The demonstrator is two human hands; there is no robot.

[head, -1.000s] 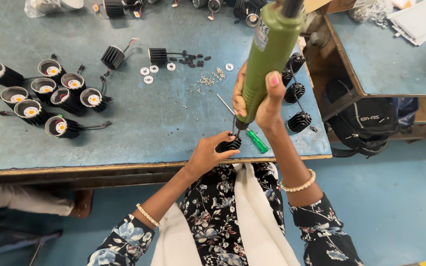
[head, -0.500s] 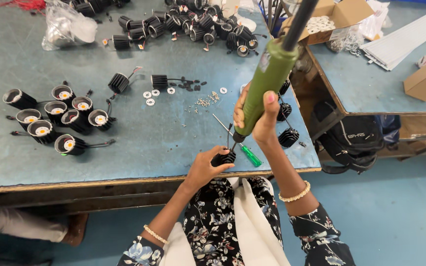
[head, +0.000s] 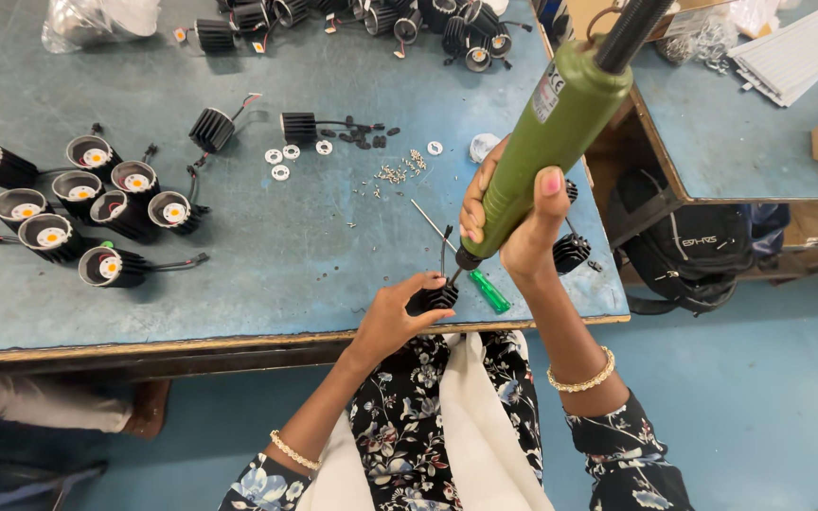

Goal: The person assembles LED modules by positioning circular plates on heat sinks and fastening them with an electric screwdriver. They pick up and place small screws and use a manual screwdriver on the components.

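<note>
My right hand (head: 521,220) grips a green electric screwdriver (head: 546,132) that hangs on a black coiled cord, its bit pointing down. My left hand (head: 392,316) holds a small black finned lamp body (head: 433,299) at the table's front edge, right under the bit. A short black wire sticks up from the lamp body. A green-handled hand screwdriver (head: 471,268) lies on the table just right of it.
Several black spot lamps (head: 87,210) with yellow centres stand grouped at the left. White washers (head: 288,157), loose screws (head: 396,172) and finned heat sinks (head: 212,129) lie mid-table, more lamp bodies (head: 447,28) at the back. A black backpack (head: 688,254) sits right, below a second table (head: 731,142).
The view has shifted so the table sits lower and further back parts show. Both hands keep their hold, with the driver bit staying on the lamp body.
</note>
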